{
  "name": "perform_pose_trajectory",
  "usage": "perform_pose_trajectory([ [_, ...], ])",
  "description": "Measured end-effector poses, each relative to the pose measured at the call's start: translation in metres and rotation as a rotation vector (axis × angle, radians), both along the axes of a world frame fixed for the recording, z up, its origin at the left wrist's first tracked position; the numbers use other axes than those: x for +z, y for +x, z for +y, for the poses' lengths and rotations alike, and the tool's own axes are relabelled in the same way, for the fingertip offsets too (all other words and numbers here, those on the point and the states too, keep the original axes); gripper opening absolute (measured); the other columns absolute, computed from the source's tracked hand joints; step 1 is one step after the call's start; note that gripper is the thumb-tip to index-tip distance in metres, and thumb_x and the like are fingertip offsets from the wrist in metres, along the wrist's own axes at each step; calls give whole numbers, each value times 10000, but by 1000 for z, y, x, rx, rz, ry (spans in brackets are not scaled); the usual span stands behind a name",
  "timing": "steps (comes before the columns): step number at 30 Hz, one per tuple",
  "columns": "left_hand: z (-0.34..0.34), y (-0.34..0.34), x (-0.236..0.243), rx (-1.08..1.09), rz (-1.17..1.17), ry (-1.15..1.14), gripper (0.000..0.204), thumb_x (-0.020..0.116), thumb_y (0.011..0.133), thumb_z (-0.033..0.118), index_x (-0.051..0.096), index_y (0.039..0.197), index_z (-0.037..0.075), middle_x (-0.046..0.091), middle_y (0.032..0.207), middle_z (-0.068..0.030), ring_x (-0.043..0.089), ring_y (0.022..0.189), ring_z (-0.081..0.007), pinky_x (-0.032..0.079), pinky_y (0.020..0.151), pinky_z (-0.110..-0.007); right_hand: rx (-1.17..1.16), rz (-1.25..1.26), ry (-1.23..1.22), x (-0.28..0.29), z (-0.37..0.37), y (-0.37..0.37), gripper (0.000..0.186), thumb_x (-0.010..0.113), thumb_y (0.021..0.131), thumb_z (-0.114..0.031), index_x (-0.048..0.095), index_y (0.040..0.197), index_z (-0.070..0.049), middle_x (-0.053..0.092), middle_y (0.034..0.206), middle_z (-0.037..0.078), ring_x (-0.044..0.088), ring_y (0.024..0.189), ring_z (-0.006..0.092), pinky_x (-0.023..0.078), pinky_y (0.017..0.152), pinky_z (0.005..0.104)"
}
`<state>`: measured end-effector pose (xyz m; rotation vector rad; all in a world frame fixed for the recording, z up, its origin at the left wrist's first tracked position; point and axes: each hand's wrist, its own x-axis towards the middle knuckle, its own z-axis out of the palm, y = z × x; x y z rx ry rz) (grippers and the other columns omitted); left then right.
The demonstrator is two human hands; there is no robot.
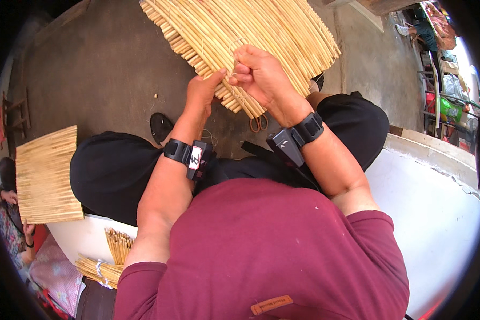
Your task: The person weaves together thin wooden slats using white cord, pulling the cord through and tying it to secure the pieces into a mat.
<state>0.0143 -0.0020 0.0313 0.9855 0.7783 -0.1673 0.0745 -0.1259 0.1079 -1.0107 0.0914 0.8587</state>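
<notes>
A mat of straight yellow reed-like sticks (282,37), bound with thin cord, slopes away in front of my knees. My left hand (201,92) grips its near left edge, thumb on top and the other fingers mostly hidden. Over the same edge my right hand (260,73) is closed in a pinch, its fingers curled around a thin pale string (237,41) that is hard to make out. The two hands are close together, a small gap between them. Just under the mat's near corner show the round handles of a pair of scissors (258,124).
At the left, another person's hands (29,228) are by a second stick mat (47,176). Bundles of loose sticks (98,269) lie on the white bench beside me. A dark shoe (161,128) is on the concrete floor. Shelving with bags (451,109) stands far right.
</notes>
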Motion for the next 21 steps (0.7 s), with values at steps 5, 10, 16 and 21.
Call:
perform_pose_trajectory([
  [5, -5, -7, -20, 47, -109, -32, 390, 662, 857, 259, 567, 1130, -2, 656, 992, -102, 652, 852, -185, 536, 707, -314, -87, -647, -467, 29, -25, 37, 150, 550, 935, -183, 619, 924, -51, 657, 894, 76, 610, 748, 124, 515, 683, 252],
  [10, -6, -28, -15, 163, -81, -210, 496, 532, 928, 454, 526, 1185, 30, 638, 1015, -106, 631, 883, -200, 509, 765, -371, -480, -1001, -653, 106, -85, 86, 126, 521, 876, -49, 562, 758, -58, 525, 657, 17, 521, 602, 124, 525, 643, 330],
  [16, -21, -48, -6, 138, -62, -250, 443, 500, 938, 464, 532, 1113, 58, 620, 926, -83, 606, 830, -201, 490, 779, -392, 97, -1110, -902, 95, -79, 62, 131, 606, 892, -161, 656, 896, -40, 593, 740, -17, 516, 567, 33, 448, 460, 189],
  [21, -30, -45, -20, 137, -99, -234, 270, 534, 945, 320, 557, 1030, 64, 635, 949, -59, 608, 839, -176, 490, 792, -373, 260, -566, -573, 48, -58, 41, 149, 616, 872, -173, 619, 883, -24, 578, 687, 0, 489, 507, 45, 483, 437, 207],
])
